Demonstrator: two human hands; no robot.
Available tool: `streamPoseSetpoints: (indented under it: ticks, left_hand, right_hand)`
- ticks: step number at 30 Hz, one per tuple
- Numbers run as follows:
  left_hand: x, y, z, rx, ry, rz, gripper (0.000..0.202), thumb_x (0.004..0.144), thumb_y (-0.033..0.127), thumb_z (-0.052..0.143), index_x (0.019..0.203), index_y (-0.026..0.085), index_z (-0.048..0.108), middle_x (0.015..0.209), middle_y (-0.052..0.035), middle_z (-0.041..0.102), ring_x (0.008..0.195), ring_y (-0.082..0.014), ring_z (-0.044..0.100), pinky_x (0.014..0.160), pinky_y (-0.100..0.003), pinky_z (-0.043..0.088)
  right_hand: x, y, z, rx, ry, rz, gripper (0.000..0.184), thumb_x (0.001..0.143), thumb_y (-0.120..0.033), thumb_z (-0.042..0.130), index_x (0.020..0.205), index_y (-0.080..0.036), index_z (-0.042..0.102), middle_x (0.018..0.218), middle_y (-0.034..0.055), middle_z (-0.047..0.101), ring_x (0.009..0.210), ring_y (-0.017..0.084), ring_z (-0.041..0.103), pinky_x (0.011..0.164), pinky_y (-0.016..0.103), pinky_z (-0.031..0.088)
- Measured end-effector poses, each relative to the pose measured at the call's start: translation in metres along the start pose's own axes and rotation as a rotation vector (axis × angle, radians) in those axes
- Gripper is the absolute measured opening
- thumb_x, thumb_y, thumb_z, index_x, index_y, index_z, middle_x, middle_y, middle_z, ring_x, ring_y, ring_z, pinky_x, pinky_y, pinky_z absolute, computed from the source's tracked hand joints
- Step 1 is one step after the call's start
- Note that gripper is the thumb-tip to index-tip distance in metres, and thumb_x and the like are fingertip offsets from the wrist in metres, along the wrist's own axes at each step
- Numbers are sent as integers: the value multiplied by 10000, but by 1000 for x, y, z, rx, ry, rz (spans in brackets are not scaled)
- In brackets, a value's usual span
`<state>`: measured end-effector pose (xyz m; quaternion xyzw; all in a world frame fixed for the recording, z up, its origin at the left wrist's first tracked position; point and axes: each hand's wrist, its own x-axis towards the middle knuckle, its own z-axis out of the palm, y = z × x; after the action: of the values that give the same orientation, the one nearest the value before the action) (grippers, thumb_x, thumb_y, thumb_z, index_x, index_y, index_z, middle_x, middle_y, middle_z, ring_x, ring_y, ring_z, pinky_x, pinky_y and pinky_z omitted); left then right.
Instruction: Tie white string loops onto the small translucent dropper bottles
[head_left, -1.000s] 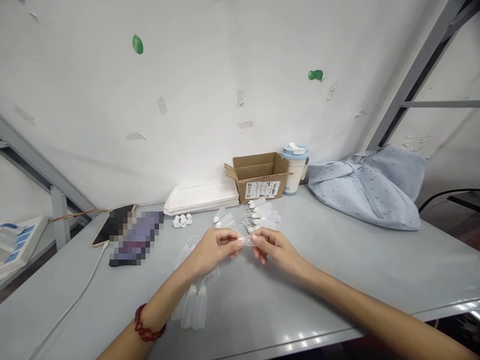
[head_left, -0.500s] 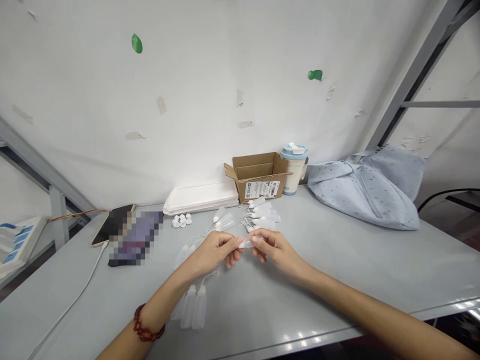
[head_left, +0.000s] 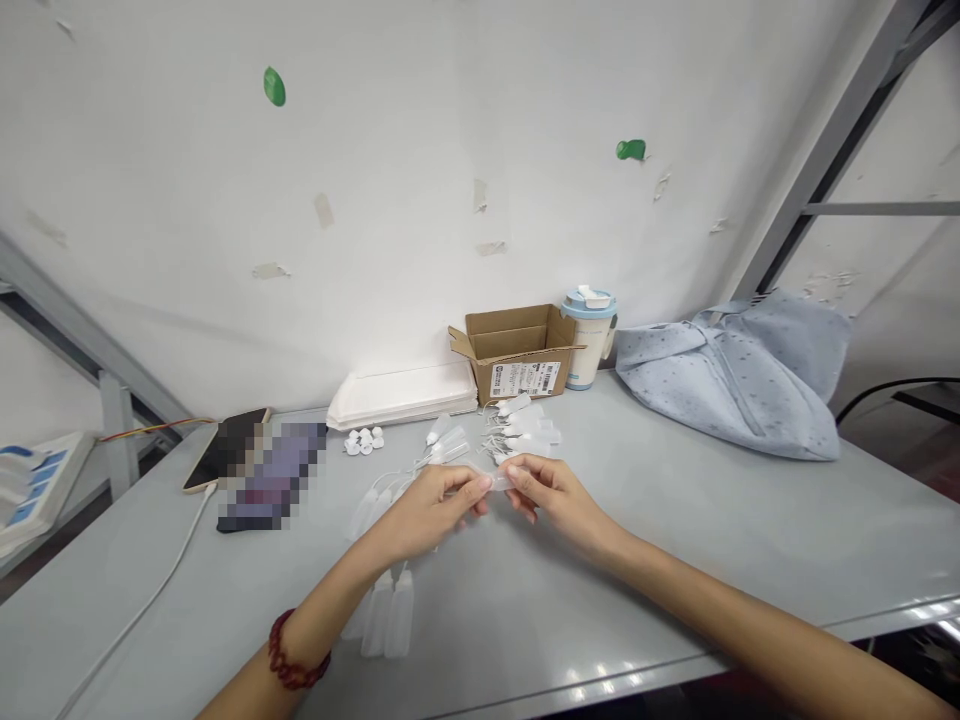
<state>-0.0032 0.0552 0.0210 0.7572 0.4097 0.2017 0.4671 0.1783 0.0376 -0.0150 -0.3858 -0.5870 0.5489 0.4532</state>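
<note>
Between my two hands, above the middle of the table, is a small translucent plastic bottle (head_left: 499,483), mostly hidden by fingers. My left hand (head_left: 442,505) pinches its left end with thumb and forefinger. At the other end, my right hand (head_left: 544,490) is closed on it the same way. Just beyond my fingers lies a pile of similar bottles with thin tips (head_left: 529,430). More bottles (head_left: 450,440) lie behind my left hand, and several larger ones (head_left: 388,615) rest near my left forearm. Small white caps (head_left: 364,441) sit in a cluster to the left.
Against the wall stand a stack of white envelopes (head_left: 405,393), an open cardboard box (head_left: 521,355) and a lidded cup (head_left: 589,340). A pale blue cloth bag (head_left: 735,385) lies at right. On the left are a phone (head_left: 225,450) with a cable and a blurred-out object (head_left: 274,480).
My fingers have shifted slightly around the bottle, and the left hand has come a little nearer the right, covering more of the white end. Everything else stays put.
</note>
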Motion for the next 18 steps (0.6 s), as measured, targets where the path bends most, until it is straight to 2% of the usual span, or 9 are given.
streamPoseSetpoints:
  ticks: [3,8,10,14,18]
  left_hand:
    - [1,-2,-1,-107,-66,-38,445,875,490,368,743,138,607,670,-29,607,580,-136,548,584,-250,446]
    - [-1,-1,0,-85,-38,-22,408,861,468,425,705,137,605,635,-16,586,575,-129,532,586,-236,429]
    - [-3,1,1,8,-5,30,393,875,437,413,673,148,587,651,-15,588,607,-134,537,597,-230,415]
    - [-5,3,4,341,96,193,359,904,334,381,627,165,532,612,1,538,584,-128,489,563,-232,352]
    - [-5,-2,8,575,153,330,312,920,287,355,700,166,541,656,-22,552,593,-145,478,589,-261,358]
  right_hand:
    - [-1,-1,0,-1,-17,-17,375,830,-523,502,807,-154,568,612,-19,488,491,90,391,499,238,322]
    - [-2,-2,-1,-30,-29,-18,394,847,-525,470,756,-149,549,568,-38,449,446,71,360,479,236,293]
    - [-2,-1,-1,-28,-21,-5,400,845,-529,468,720,-154,535,546,-43,430,438,72,349,465,235,279]
    - [-1,-1,-2,-25,-18,18,418,852,-516,460,620,-168,468,502,-47,405,430,72,325,447,231,254]
    - [0,-1,-3,-15,-18,38,430,866,-506,440,598,-169,444,477,-53,400,410,64,308,435,226,239]
